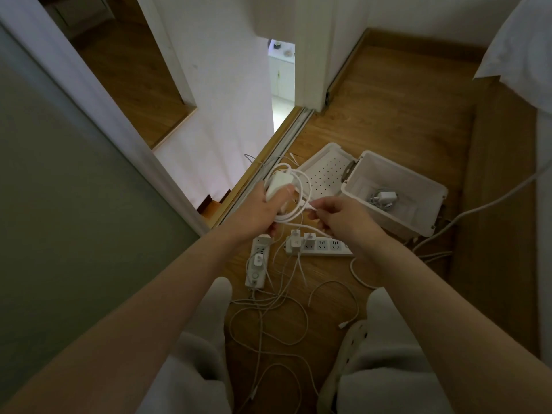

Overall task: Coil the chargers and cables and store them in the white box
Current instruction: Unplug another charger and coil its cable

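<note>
My left hand (265,209) grips a white charger brick (279,182) with its white cable (301,186) looped in coils around it. My right hand (337,216) pinches the free end of that cable just right of the coils. The white box (397,218) stands open on the wooden floor to the right, with one coiled charger (383,198) inside. Its perforated lid (325,171) lies beside it on the left. Below my hands lie two white power strips (324,248) (257,264) with small chargers plugged in. Loose white cables (268,318) sprawl on the floor between my knees.
A sliding door track (277,144) and a mirrored door run along the left. White bedding (525,46) hangs at the upper right. A thick grey cable (490,203) crosses the floor right of the box. My knees in light trousers fill the bottom.
</note>
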